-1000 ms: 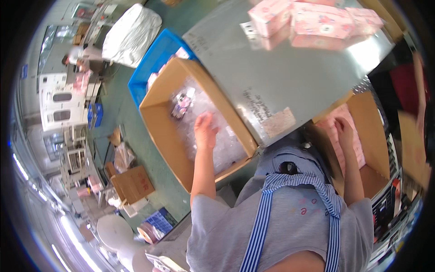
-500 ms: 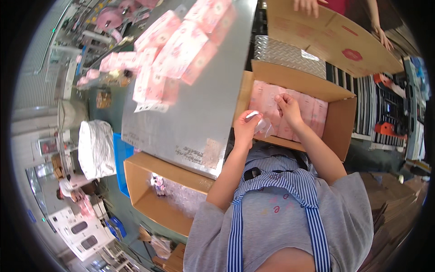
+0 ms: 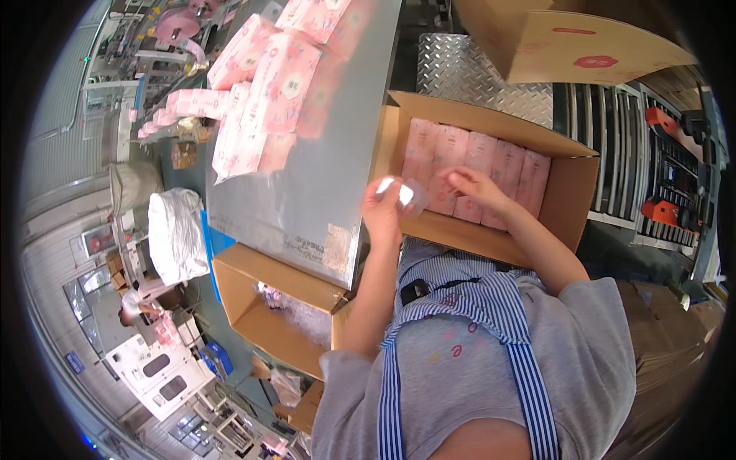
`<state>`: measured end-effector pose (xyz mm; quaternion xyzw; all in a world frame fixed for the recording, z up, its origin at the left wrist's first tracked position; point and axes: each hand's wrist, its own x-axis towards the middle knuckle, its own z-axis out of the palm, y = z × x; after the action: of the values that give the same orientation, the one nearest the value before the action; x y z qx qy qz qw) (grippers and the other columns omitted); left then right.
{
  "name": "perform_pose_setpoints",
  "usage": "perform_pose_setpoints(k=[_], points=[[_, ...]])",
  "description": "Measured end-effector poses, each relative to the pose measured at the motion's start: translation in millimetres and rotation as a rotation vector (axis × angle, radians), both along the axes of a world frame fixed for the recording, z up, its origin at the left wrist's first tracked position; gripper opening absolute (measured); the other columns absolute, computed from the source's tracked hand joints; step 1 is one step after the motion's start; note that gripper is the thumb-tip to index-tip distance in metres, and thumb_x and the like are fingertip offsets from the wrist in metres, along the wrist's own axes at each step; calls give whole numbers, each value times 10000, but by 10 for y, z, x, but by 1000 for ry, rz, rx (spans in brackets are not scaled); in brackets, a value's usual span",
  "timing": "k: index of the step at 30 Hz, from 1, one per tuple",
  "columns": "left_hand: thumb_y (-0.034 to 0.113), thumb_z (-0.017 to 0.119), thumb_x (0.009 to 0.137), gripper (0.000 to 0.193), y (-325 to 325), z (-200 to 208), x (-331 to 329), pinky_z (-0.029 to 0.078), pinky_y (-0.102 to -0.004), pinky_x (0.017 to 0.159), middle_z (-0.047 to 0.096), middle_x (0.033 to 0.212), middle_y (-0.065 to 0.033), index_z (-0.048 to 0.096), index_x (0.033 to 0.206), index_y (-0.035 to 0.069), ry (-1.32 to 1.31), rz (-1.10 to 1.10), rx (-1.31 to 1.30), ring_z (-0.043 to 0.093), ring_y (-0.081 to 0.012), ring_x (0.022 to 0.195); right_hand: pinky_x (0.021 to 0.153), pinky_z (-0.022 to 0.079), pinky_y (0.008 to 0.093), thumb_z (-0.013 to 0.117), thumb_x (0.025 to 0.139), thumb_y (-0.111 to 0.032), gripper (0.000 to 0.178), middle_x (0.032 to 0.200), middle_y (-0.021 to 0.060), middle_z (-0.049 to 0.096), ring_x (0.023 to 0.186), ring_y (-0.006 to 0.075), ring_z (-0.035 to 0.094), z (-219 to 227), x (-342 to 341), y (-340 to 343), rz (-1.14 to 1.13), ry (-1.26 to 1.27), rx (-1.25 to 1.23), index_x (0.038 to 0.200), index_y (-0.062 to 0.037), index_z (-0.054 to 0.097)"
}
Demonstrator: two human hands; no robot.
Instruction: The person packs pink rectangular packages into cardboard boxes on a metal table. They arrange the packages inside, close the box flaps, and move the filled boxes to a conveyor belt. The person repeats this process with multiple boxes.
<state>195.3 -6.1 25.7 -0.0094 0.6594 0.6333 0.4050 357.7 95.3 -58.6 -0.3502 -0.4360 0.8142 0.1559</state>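
My left hand (image 3: pixel 381 211) is closed on a small clear plastic piece (image 3: pixel 415 198) with a bright white patch, at the near-left corner of an open cardboard carton (image 3: pixel 569 188). Pink printed tissue packs (image 3: pixel 468 149) stand side by side in that carton. Above them, my right hand (image 3: pixel 481 189) hovers with fingers curled and pinched together; whatever may be between the fingertips is too small to make out. A gap separates the two hands.
On the metal table (image 3: pixel 322 184) to the left lie more pink packs (image 3: pixel 280 80). A second carton (image 3: pixel 264 330) below it holds clear plastic pieces. Another carton (image 3: pixel 606 50) stands beyond, by a roller conveyor (image 3: pixel 606 161) and a tread plate (image 3: pixel 479 77).
My hands have drawn apart, the left one moving left with the plastic piece. Another person's hands have left the view, and the far carton now stands differently. The whole view has shifted slightly.
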Motion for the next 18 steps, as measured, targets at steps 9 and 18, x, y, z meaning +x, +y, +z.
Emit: perform_pose_setpoints(k=[9,18], points=[[74,623,849,142,-419,-197,-451,548,-321,630,612,970,-33,595,987,92,211,110,11,577,-135,884,646,503,373,610,804,-80,125,785,128,659,720,247,645,-70,-22,15,137,-375,861,919,-44,646],[196,499,873,392,-3173,-293,-1713,468,-394,850,575,1161,-176,530,1197,-22,1067,463,-1110,560,-306,1011,825,480,430,585,749,-149,280,956,176,647,948,334,606,-1562,299,-671,735,-644,669,1009,-118,683]])
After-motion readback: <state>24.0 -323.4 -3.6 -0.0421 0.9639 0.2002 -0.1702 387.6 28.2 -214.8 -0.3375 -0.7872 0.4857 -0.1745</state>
